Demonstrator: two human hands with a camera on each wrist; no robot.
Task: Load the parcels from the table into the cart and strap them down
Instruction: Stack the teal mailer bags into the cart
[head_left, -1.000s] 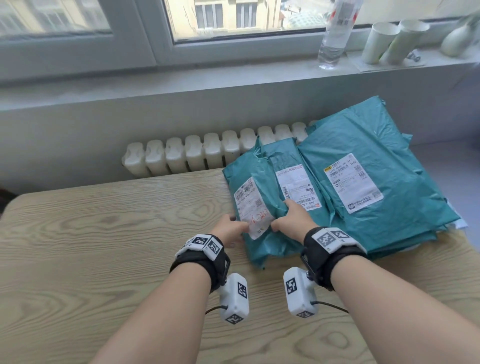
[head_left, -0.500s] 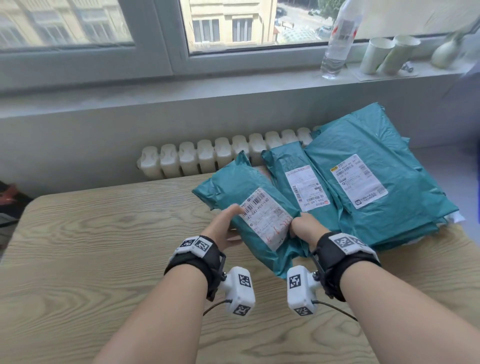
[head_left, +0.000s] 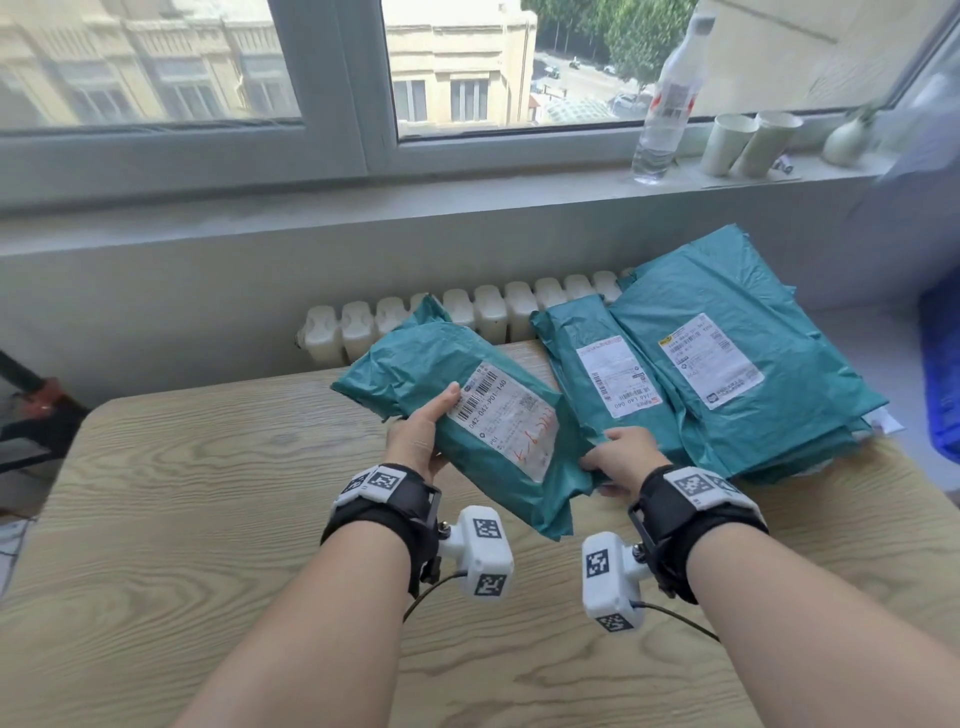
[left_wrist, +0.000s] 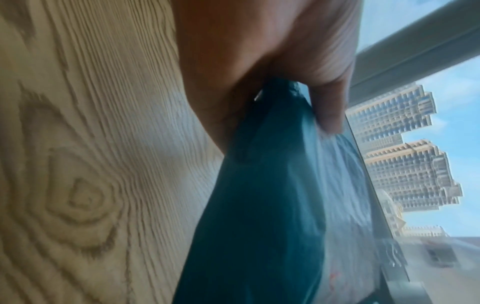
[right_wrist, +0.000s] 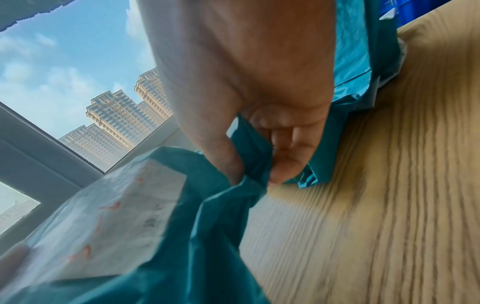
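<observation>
A teal plastic parcel (head_left: 436, 374) with a white label marked in red is lifted off the wooden table (head_left: 208, 493), tilted, between both hands. My left hand (head_left: 421, 434) grips its left edge, thumb on top by the barcode; the left wrist view shows the same parcel (left_wrist: 272, 205) pinched between thumb and fingers. My right hand (head_left: 618, 457) pinches the crumpled right edge of the parcel (right_wrist: 249, 164). A second slim teal parcel (head_left: 602, 374) and a stack of larger teal parcels (head_left: 737, 374) lie on the table's right side. No cart shows.
A white radiator (head_left: 467, 317) runs behind the table under the windowsill. On the sill stand a water bottle (head_left: 667, 98), two paper cups (head_left: 748, 143) and a small vase (head_left: 844, 140). Something blue (head_left: 940, 374) sits at the far right. A dark frame (head_left: 36, 410) stands at left.
Both hands have lifted the small labelled parcel off the pile and carried it left and toward me, turning it. The other parcels stay put.
</observation>
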